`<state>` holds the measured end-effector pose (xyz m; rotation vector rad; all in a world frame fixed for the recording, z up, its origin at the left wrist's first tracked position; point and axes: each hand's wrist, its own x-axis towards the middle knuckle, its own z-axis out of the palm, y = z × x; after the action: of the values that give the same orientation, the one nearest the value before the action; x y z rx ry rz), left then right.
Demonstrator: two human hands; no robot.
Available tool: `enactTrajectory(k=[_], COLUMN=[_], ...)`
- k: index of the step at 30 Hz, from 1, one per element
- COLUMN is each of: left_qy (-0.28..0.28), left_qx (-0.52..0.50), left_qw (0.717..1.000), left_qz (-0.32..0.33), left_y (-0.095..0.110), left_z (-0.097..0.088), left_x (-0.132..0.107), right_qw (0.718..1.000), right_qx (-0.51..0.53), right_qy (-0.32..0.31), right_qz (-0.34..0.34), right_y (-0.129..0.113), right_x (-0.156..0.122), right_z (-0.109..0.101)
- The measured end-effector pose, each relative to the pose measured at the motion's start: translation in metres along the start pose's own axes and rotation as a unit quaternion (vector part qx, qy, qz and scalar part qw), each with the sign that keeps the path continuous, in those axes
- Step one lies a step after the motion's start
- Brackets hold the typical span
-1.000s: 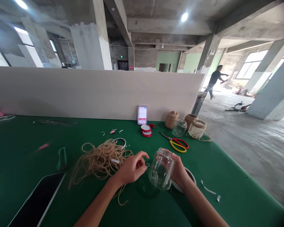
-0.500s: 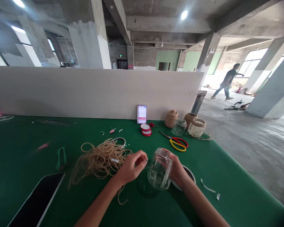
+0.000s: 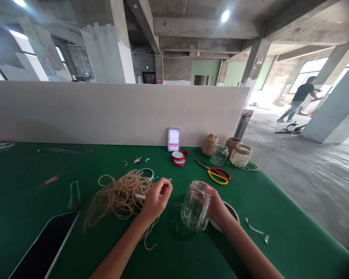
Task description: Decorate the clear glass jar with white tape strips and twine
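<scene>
My right hand (image 3: 219, 207) grips a clear glass jar (image 3: 195, 205), tilted and lifted just above the green table (image 3: 31, 193). My left hand (image 3: 156, 198) is closed in a pinch at the right edge of a loose heap of jute twine (image 3: 120, 195); what the fingertips hold is too small to name. A round tape roll (image 3: 231, 212) lies partly hidden behind my right hand.
Red and yellow scissors (image 3: 216, 174), red lids (image 3: 178, 158), another glass jar (image 3: 219, 154) and twine-wrapped jars (image 3: 241, 155) stand at the back right. A dark tablet (image 3: 46, 248) lies front left. A white partition (image 3: 104, 112) backs the table. A person (image 3: 301, 99) walks far right.
My left hand drew away from the jar to the left, toward the twine heap. The jar shifted slightly left. The distant person walked to the right.
</scene>
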<state>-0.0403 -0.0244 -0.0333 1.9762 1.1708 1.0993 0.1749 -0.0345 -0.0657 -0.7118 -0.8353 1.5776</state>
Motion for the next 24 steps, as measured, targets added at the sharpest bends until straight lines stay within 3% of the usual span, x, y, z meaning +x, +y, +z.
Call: enactTrajectory(k=[3,6,11,24], left_qy=[-0.098,-0.162,-0.138,-0.107], left_qx=[-0.012,0.062,0.141,0.123], left_qw=[0.995,0.983,0.978,0.987], left_qz=[0.016,0.067,0.072,0.001], left_y=[0.007,0.014,0.011,0.003], left_z=[0.001,0.008,0.023,0.040], left_x=[-0.003,-0.009,-0.014,-0.016], right_qw=[1.000,0.996,0.988,0.979], right_qx=[0.003,0.004,-0.004,-0.034], right_qy=[0.020,0.072,0.136,0.175], right_qz=[-0.017,-0.046,-0.068,-0.100], right_y=[0.002,0.003,0.004,0.008], right_x=[0.004,0.009,0.013,0.009], right_z=[-0.003,-0.005,-0.005,0.000])
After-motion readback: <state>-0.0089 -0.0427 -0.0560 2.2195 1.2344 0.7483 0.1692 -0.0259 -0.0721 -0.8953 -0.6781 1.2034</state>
